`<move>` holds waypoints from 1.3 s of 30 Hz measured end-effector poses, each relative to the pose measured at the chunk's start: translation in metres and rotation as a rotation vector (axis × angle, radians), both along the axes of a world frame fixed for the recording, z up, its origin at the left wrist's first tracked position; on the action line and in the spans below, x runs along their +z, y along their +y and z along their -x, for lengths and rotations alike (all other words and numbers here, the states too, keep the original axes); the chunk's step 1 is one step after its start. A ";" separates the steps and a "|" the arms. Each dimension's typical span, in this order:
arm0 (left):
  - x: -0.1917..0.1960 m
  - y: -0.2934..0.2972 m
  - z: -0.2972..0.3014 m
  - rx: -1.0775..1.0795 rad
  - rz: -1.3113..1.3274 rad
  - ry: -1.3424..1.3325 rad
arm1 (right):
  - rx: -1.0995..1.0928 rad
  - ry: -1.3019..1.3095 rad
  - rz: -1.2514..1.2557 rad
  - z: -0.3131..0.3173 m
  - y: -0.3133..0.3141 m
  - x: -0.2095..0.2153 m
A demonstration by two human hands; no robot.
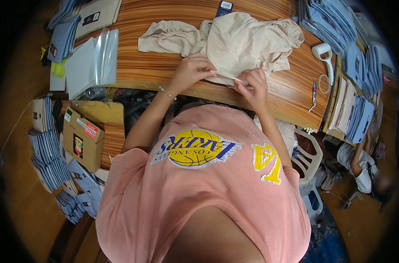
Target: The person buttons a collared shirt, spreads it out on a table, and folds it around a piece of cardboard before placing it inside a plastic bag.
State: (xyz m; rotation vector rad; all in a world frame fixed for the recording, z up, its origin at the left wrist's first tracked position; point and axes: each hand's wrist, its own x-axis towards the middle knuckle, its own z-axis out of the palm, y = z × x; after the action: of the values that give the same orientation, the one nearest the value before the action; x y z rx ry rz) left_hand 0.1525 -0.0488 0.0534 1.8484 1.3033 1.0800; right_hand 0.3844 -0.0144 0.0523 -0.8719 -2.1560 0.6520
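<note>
Beige garment (243, 41) is matt, wrinkled cloth; table (151, 9) looks glossy, grained wood; clear sheets (105, 57) shiny plastic; box (93, 150) matt cardboard.

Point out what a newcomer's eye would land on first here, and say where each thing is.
The pink shirt, with its yellow ball graphic, fills the lower middle. Above it, the left hand and right hand pinch the edge of a rumpled cream garment on the wood-grain table. Stacked blue folded garments crowd the upper right.
</note>
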 end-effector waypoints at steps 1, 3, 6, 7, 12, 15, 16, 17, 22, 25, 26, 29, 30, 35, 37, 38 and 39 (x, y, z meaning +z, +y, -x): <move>0.002 0.001 0.000 -0.001 0.015 -0.003 | -0.012 -0.013 -0.011 -0.001 0.000 0.000; 0.007 0.000 0.000 -0.001 0.045 -0.007 | -0.035 -0.038 -0.031 -0.002 0.000 0.001; 0.004 0.001 0.001 -0.007 0.020 -0.009 | -0.038 -0.049 -0.055 -0.003 0.000 0.002; 0.003 0.001 0.001 -0.010 0.025 -0.010 | -0.039 -0.047 -0.060 -0.003 0.000 0.002; 0.000 0.001 -0.002 -0.013 0.054 -0.039 | -0.053 -0.071 -0.084 -0.006 0.001 0.000; 0.002 0.001 -0.002 -0.002 0.079 -0.037 | -0.051 -0.085 -0.090 -0.005 0.000 0.001; 0.002 0.001 -0.002 -0.004 0.063 -0.024 | -0.052 -0.093 -0.100 -0.006 0.000 0.001; 0.000 0.001 -0.002 -0.005 0.048 -0.012 | -0.052 -0.101 -0.109 -0.006 0.000 0.001; -0.002 0.000 -0.002 0.011 0.063 -0.024 | -0.052 -0.134 -0.123 -0.005 0.000 0.001; -0.004 -0.001 -0.001 0.022 0.068 -0.028 | -0.039 -0.143 -0.090 -0.006 0.000 0.001; -0.004 -0.001 -0.001 0.022 0.079 -0.021 | -0.030 -0.140 -0.081 -0.007 0.000 -0.001; 0.002 -0.002 0.000 0.010 0.091 -0.008 | -0.019 -0.135 -0.082 -0.008 0.000 -0.001; 0.003 -0.003 -0.001 0.004 0.091 -0.006 | -0.018 -0.134 -0.087 -0.008 0.000 0.000; -0.002 -0.004 0.000 0.014 0.092 -0.014 | -0.047 -0.117 -0.086 -0.008 -0.001 0.001; -0.002 -0.004 0.000 0.016 0.090 -0.013 | -0.052 -0.119 -0.085 -0.007 -0.002 0.002; -0.001 -0.004 0.000 0.015 0.086 -0.011 | -0.054 -0.122 -0.084 -0.007 -0.003 0.003; 0.000 -0.004 0.000 0.015 0.083 -0.009 | -0.055 -0.125 -0.082 -0.006 -0.003 0.003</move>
State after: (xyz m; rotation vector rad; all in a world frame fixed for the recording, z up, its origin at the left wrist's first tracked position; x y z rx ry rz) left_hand 0.1528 -0.0525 0.0533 1.7742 1.3385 1.0252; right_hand 0.3909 -0.0174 0.0555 -0.9465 -2.2440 0.4898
